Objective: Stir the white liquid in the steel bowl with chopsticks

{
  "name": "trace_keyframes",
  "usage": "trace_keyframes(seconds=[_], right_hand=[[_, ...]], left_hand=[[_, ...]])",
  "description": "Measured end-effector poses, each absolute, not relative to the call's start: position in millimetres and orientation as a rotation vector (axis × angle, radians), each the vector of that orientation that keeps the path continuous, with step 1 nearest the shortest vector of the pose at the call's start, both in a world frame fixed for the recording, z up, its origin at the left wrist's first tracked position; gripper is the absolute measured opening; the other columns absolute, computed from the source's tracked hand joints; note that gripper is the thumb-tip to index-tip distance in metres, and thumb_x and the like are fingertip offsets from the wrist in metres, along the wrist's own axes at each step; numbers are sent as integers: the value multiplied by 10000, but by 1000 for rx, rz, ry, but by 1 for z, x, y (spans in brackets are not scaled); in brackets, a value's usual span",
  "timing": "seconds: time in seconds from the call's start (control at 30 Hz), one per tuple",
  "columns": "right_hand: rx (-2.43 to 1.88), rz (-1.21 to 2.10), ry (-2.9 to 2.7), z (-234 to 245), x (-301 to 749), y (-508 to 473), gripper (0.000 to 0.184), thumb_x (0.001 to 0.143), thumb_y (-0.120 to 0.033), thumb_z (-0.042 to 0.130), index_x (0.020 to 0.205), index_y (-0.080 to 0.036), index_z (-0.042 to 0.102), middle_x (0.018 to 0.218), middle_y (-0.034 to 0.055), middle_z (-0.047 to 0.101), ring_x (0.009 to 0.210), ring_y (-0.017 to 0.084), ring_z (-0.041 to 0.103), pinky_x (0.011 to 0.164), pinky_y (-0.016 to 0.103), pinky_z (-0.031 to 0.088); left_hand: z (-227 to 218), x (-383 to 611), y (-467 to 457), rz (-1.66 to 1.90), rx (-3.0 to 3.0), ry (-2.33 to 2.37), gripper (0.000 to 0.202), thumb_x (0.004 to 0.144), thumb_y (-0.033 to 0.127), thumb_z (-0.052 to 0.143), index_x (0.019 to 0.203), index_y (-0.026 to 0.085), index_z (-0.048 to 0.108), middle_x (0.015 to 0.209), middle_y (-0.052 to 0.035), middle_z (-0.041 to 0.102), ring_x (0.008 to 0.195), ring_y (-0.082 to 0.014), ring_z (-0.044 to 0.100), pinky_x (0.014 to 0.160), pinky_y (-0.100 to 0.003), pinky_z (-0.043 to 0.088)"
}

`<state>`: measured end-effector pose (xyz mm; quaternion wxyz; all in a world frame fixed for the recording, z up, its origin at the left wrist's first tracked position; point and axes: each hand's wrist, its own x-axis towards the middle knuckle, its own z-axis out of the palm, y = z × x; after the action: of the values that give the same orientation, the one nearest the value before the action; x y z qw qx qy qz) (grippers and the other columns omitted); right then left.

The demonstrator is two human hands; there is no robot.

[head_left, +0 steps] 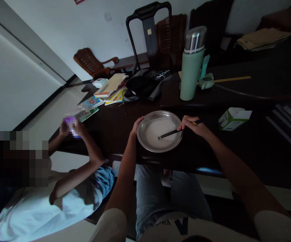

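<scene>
A round metal bowl point(142, 140) with a wide rim stands near the front edge of the dark table. Pale, milky liquid point(155, 131) covers its bottom. My left hand point(137, 125) grips the bowl's left rim, its fingers partly hidden. Over the right rim, my right hand point(192, 125) is closed around a pair of dark chopsticks point(172, 133), whose tips dip into the liquid near the middle. Behind the bowl rises a tall green thermos point(191, 75) with a steel cap.
Right of the bowl lies an open green-and-white box point(234, 119). A small green pitcher point(206, 81) is beside the thermos. Books point(112, 88) and a dark bag point(144, 84) lie at back left. Another person point(67, 191) sits at my left, holding a blurred purple-and-white item.
</scene>
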<state>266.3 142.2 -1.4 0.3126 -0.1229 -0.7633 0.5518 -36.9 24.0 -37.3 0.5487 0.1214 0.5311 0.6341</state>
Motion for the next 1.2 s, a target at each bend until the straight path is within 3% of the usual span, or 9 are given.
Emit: trace_keyframes(seconds=[0.13,0.23,0.4,0.53,0.67,0.77,0.93,1.03,1.2], right_hand=[[-363,1261,-2147,-6,261,141,397,929,-567,555,752,-271,750,860,49,786,821,232,625,804,405,484],[-468,1225,-1993,-2,270,152,461,924,-591,548,641,-259,696,748,47,766,772,229,638,798,404,477],[-460,1467,-1844,7,281,157,554,894,-652,554,533,-235,603,585,37,690,589,202,654,681,376,499],[-324,1487,-2019,3,270,143,503,909,-627,552,603,-239,645,683,46,730,717,214,682,752,382,515],[-327,1273,-2175,-1,262,140,406,918,-590,557,732,-277,735,809,40,777,795,227,635,769,397,496],[-444,1213,-2028,-1,269,150,466,905,-622,556,638,-265,691,730,40,755,739,223,636,768,400,483],[-465,1440,-1786,3,278,154,550,903,-642,548,537,-235,597,584,35,690,577,199,645,661,374,483],[-344,1474,-1957,2,270,144,517,912,-626,545,580,-240,633,658,46,726,668,216,672,716,393,504],[-352,1200,-2143,-5,262,140,399,932,-564,551,715,-282,732,814,33,780,792,226,614,775,406,491]], left_hand=[[-39,-39,26,1508,263,1282,166,850,290,619,826,171,732,651,-1,730,570,-159,682,647,-269,551],[-39,-38,26,1517,277,1272,190,864,273,581,841,169,739,657,-4,732,582,-166,684,649,-278,550],[-37,-34,24,1538,305,1275,196,869,294,600,868,167,749,681,-11,742,641,-183,703,696,-288,561],[-38,-34,23,1526,318,1273,200,850,321,636,903,166,750,681,-8,741,629,-180,701,698,-290,559],[-40,-37,25,1510,269,1274,200,869,306,599,850,170,745,656,-8,729,590,-173,681,653,-287,547],[-42,-37,24,1526,264,1287,200,872,316,602,846,180,745,644,-2,724,586,-173,678,652,-289,549],[-40,-35,23,1511,284,1273,236,877,335,592,891,166,756,648,-17,731,613,-194,693,669,-308,564],[-40,-37,25,1507,289,1250,244,888,301,561,927,164,759,644,-16,730,631,-191,703,701,-303,568],[-45,-42,28,1484,272,1275,232,880,327,584,911,164,747,620,-7,720,579,-181,689,665,-297,567]])
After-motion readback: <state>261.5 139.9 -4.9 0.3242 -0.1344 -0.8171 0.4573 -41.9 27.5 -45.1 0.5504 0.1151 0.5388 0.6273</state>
